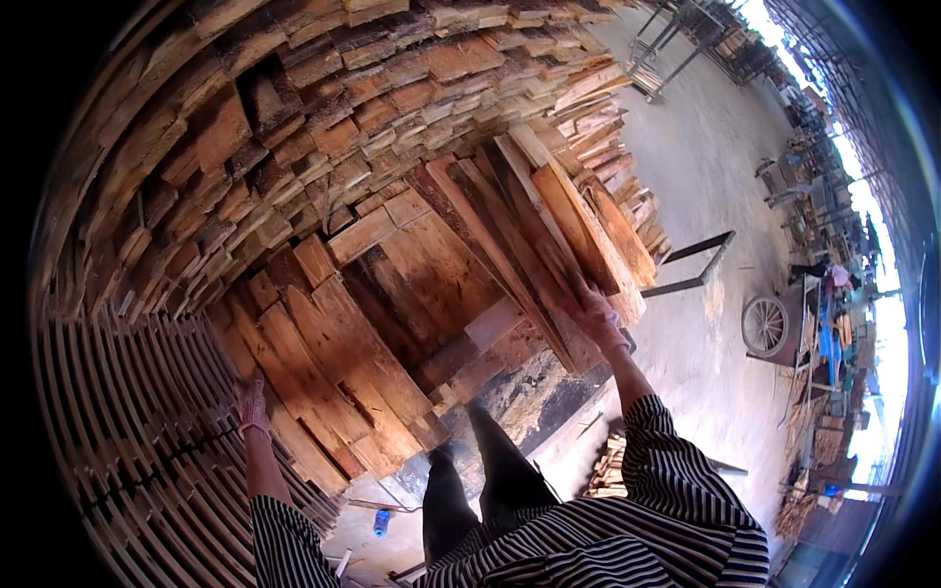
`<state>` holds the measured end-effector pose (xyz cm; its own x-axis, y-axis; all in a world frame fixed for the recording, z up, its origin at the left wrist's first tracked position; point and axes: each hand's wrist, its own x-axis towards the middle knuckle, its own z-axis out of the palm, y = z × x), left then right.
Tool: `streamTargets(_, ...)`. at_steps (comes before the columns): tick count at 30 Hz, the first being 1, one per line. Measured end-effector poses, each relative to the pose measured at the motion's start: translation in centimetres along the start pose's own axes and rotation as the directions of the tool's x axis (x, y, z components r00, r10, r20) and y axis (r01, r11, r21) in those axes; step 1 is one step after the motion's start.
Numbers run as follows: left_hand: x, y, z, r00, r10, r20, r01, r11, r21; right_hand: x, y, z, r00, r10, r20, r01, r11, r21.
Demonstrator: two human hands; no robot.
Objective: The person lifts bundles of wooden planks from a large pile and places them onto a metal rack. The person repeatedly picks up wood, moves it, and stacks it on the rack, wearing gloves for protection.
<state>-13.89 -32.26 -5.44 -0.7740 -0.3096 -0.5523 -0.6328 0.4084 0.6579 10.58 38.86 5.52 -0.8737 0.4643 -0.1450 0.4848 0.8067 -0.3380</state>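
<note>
Striped sleeves (676, 490) and dark trousers (470, 490) fill the bottom of the view, the person standing right up against a great wall of stacked timber (323, 127). Their right hand (595, 312) is closed over the lower end of a bundle of long planks (549, 225), fingers curled round the edge; the planks are reddish-brown, rough-sawn, and lean tilted against the stack, their upper ends pointing up and away. Over on the other side, the left hand (252, 404) lies flat with fingers together, pressed on the near edge of some wide boards (323, 372) that slope down beside a rack of thin dark slats (127, 431). Those boards are orange-brown with darker streaks, and sit well apart from the bundle. Down by the feet, on the concrete floor (706, 176), lies a small blue bottle (381, 522); I can't make out any label on it. Near the right leg is a little heap of short offcuts (608, 470). Farther off stand a cart wheel (765, 325) and a metal frame (696, 265).
</note>
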Motion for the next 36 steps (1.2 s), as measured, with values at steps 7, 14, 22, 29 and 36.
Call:
streamTargets(7,1.5,-2.9,-3.9,0.99,0.109,-0.09,-0.109,0.994,0.01,2.4,-11.6,-2.9,0.999,-0.014,-0.032,0.015,1.0,0.014)
streamTargets(14,2.3,-2.5,-2.4,1.0,0.021,-0.018,-0.022,0.998,-0.06,16.2,-18.0,-2.1,1.0,-0.006,-0.011,0.005,1.0,-0.01)
streamTargets(22,1.1,-2.6,-0.3,0.99,0.14,-0.014,-0.141,0.984,-0.106,13.7,-19.3,-0.1,0.99,0.083,0.111,-0.083,0.997,0.0)
streamTargets(29,2.1,-3.0,0.4,0.968,0.247,-0.04,-0.249,0.964,-0.087,9.0,-33.1,9.5,0.95,-0.099,0.296,0.124,0.99,-0.066)
streamTargets(36,-1.6,1.1,1.1,0.979,0.183,-0.093,-0.185,0.983,-0.019,9.1,-34.6,16.2,0.874,-0.2,0.443,0.13,0.974,0.184)
